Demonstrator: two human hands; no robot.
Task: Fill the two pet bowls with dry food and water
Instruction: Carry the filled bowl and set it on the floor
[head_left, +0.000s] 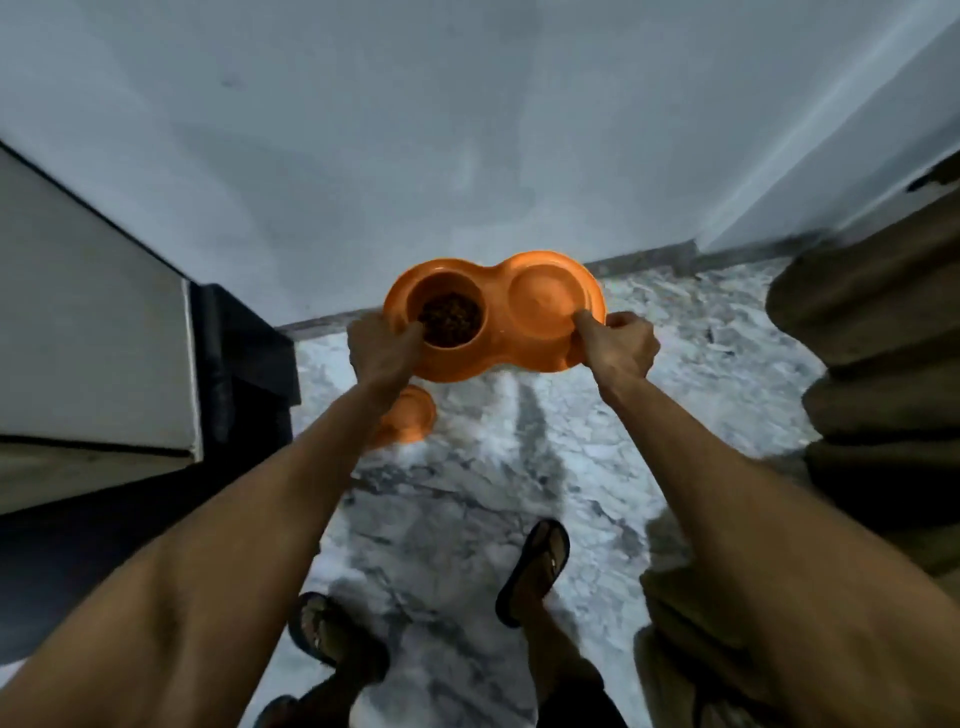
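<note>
Both hands grip an orange double bowl (493, 317) at frame centre, held above the marble floor (467, 467). The left hand (382, 351) pinches its left rim, the right hand (615, 340) its right rim. The left well holds kibble (449, 319); the right well (545, 293) looks dry, though water there would be hard to see. Likely next: water, carried level. No writing is visible.

I see marbled floor (467, 499) under a pale wall (415, 156). Brown curtain (872, 364) bunches right, cabinet (88, 338) sits left.
</note>
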